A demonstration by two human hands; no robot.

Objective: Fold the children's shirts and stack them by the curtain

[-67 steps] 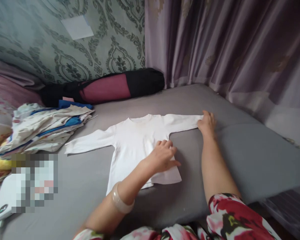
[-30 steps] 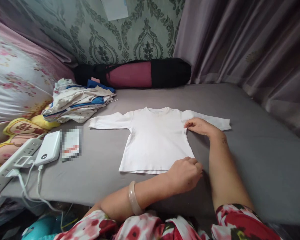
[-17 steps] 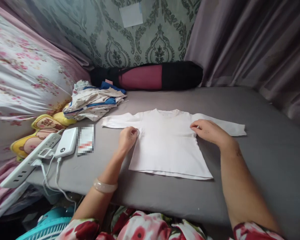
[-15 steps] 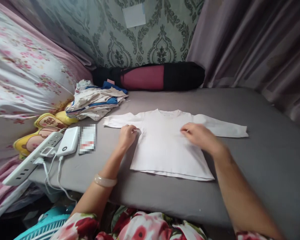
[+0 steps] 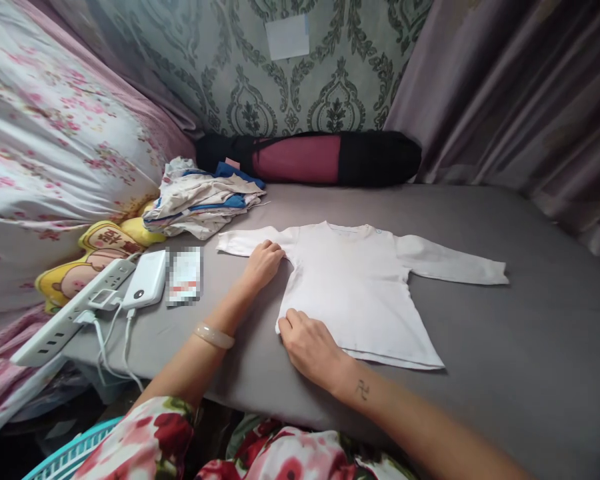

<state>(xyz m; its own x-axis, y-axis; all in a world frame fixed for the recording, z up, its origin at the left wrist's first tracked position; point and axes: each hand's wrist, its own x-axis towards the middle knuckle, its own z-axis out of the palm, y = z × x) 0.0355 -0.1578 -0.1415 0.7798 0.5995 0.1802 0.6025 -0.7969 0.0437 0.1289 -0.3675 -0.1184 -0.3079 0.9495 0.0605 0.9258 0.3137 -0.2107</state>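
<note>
A small white long-sleeved shirt [image 5: 350, 287] lies flat, neckline away from me and both sleeves spread out sideways. My left hand [image 5: 266, 263] is at the left sleeve, close to the armpit, its bent fingers closed on the cloth. At the lower left corner of the hem, my right hand [image 5: 307, 343] pinches the fabric between thumb and fingers. That hand covers part of the bottom edge.
The shirt rests on a grey-covered surface [image 5: 480, 347]. Left of it are crumpled clothes [image 5: 200, 200], a yellow plush [image 5: 65, 283], a power strip [image 5: 75, 313], a white power bank [image 5: 147, 279] with cables and a blurred packet [image 5: 185, 277]. A black-and-maroon roll [image 5: 300, 159] lies along the wall.
My right hand has left the shirt's right side and moved left and toward me to the lower left hem corner. My left hand has shifted slightly onto the sleeve by the armpit.
</note>
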